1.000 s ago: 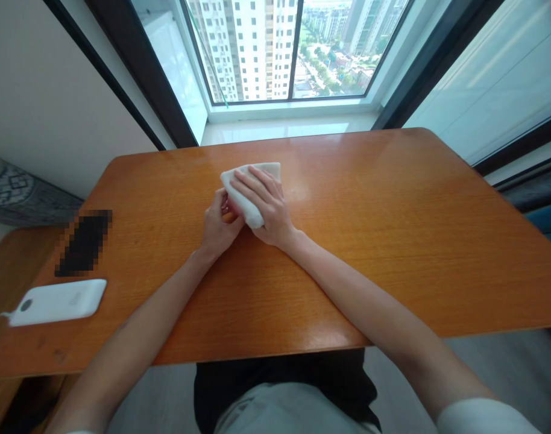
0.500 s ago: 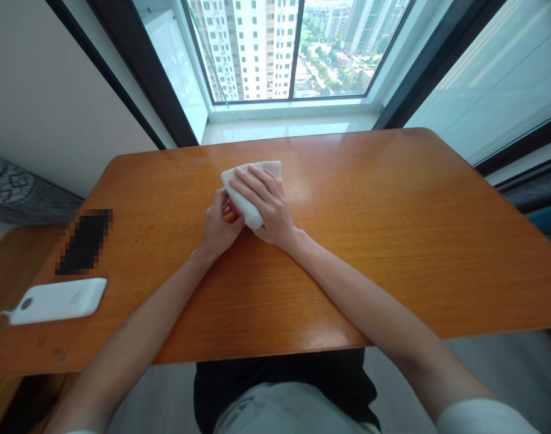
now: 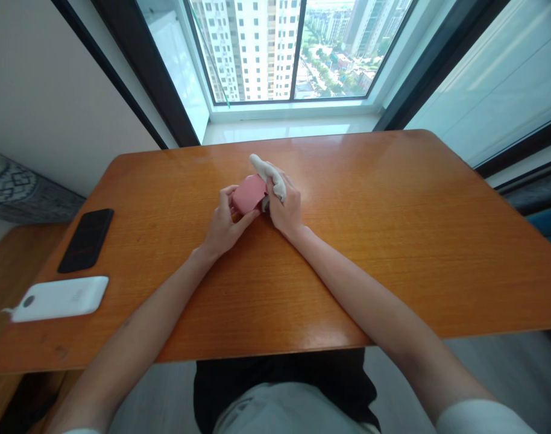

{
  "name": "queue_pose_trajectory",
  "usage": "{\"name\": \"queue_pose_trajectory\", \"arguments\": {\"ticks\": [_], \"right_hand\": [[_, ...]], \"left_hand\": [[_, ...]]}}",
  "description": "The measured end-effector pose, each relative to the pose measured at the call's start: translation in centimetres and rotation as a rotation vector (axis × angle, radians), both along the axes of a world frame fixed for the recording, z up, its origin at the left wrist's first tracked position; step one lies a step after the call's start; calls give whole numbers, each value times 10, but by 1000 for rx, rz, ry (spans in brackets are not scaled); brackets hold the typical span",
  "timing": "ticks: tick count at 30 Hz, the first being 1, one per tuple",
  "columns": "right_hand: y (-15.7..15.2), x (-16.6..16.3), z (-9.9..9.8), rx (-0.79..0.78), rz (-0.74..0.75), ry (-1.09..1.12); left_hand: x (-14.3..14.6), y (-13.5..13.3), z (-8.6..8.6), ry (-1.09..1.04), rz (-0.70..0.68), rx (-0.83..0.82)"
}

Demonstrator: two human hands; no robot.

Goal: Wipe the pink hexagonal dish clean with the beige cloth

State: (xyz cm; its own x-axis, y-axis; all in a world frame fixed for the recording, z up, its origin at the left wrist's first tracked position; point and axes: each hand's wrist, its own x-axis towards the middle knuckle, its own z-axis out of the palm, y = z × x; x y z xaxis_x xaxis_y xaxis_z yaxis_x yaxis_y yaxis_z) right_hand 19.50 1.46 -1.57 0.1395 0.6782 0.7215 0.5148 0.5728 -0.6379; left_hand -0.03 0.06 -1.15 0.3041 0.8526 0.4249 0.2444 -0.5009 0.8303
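A small pink object with a smooth, rounded surface (image 3: 249, 194) is in my left hand (image 3: 225, 222), whose fingers curl round its left side with the thumb along the near edge. Its exact kind I cannot make out. My right hand (image 3: 285, 206) grips a bunched white cloth (image 3: 270, 173) against the right side of the pink object. A dark or greyish bit shows below the cloth between the two hands. Both hands are over the far middle part of the wooden table (image 3: 370, 241).
On the table's left side lie a black phone (image 3: 86, 240) and, nearer to me, a white oblong device (image 3: 61, 299) with a round dark spot and a strap. Beyond the far edge stands a window (image 3: 293, 105). A patterned grey cushion or fabric (image 3: 26, 190) is at the left.
The white cloth, spread over the object under my right palm before, is now bunched in my right hand to the right. The pink surface has come into view.
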Motion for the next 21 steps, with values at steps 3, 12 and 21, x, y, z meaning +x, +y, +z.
{"name": "queue_pose_trajectory", "arguments": {"ticks": [3, 12, 21], "right_hand": [[-12, 0, 11, 63, 21, -140], [-30, -1, 26, 123, 78, -441], [-4, -5, 8, -344, 11, 329]], "left_hand": [[1, 0, -3, 118, -43, 30], [0, 2, 0, -2, 21, 47], [4, -6, 11, -10, 81, -51]]}}
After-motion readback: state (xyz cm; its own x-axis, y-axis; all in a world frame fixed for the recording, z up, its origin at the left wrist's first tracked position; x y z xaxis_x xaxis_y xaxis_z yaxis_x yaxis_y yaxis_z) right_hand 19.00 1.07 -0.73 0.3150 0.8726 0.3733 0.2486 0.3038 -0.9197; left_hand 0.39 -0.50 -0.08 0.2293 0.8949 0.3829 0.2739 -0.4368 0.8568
